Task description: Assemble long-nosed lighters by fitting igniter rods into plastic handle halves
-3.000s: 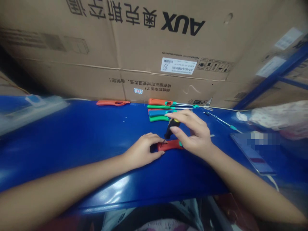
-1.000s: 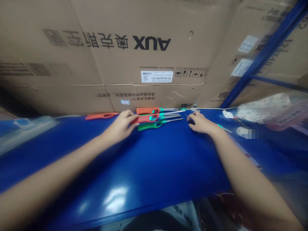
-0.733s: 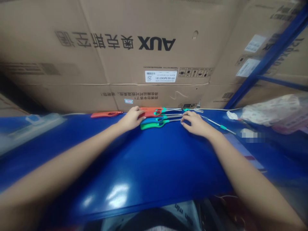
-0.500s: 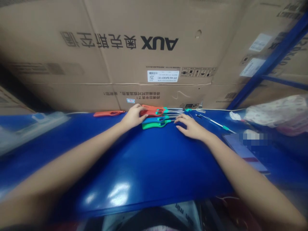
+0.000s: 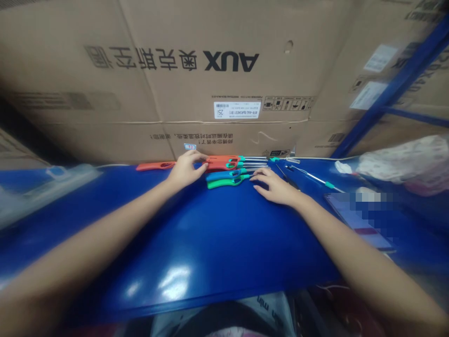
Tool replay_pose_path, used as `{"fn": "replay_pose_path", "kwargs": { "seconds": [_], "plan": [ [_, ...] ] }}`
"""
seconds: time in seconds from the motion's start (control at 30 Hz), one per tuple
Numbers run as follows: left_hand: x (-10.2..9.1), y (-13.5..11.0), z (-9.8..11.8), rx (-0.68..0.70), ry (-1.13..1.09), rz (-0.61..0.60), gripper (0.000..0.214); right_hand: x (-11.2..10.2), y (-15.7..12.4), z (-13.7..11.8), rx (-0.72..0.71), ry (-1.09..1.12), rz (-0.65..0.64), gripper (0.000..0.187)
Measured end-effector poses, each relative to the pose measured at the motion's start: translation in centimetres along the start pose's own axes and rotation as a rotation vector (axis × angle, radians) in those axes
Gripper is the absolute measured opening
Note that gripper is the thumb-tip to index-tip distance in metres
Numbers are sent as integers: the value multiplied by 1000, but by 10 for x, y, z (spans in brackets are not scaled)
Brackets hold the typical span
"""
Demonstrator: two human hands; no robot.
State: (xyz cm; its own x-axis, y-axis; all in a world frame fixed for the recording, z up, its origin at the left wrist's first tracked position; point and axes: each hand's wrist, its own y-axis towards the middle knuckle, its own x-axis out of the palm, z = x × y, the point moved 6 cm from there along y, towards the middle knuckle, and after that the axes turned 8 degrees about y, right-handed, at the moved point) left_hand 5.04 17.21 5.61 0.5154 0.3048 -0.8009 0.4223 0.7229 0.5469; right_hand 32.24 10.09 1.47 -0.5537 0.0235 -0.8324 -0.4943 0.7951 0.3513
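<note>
Several long-nosed lighters lie in a row on the blue table, handles to the left and metal tubes to the right. The red lighters (image 5: pixel 220 164) are at the back, then a blue lighter (image 5: pixel 222 175) and a green lighter (image 5: pixel 224 182) in front. My left hand (image 5: pixel 186 168) is at the handle ends of the red ones, fingertips and thumb apart. At the tube ends rests my right hand (image 5: pixel 273 186), its fingers bent and spread; they partly hide the tips of the blue and green lighters. Another red handle (image 5: pixel 154 166) lies left of my left hand.
A large cardboard box (image 5: pixel 189 93) stands along the back of the table (image 5: pixel 210 234). To the right are a loose metal tube with a green collar (image 5: pixel 315 180), a flat panel (image 5: pixel 358 224) and a patterned bag (image 5: pixel 403 161). A clear plastic item (image 5: pixel 63 187) lies at left.
My left hand has shifted slightly left along the red handles, uncovering more of their ends. My right hand has hardly moved, and the row of lighters stays in place.
</note>
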Motion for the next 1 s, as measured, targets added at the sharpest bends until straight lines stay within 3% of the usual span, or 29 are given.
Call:
{"fn": "replay_pose_path", "kwargs": {
  "seconds": [0.1, 0.23, 0.37, 0.47, 0.83, 0.93, 1.0],
  "plan": [
    [-13, -4, -22, -55, 56, 23, 34, -1, 0, -5, -38, 27, 9, 22],
    [-34, -15, -67, -124, 182, 2, 28, -4, 2, -16, -87, 59, 25, 19],
    [-45, -29, -105, -137, 268, -106, 26, -4, 3, -26, -117, 76, 28, 19],
    [-43, -38, -118, -105, 290, -191, 27, -2, 3, -30, -130, 88, 17, 19],
    [-41, -38, -111, -82, 400, -201, 26, -1, 2, -26, -134, 73, 5, 20],
    [-48, -39, -97, -68, 405, -183, 28, -5, 2, -29, -149, 71, 26, 20],
    [-51, -42, -77, -41, 391, -175, 28, -8, 3, -35, -164, 74, 43, 20]
  ]
}}
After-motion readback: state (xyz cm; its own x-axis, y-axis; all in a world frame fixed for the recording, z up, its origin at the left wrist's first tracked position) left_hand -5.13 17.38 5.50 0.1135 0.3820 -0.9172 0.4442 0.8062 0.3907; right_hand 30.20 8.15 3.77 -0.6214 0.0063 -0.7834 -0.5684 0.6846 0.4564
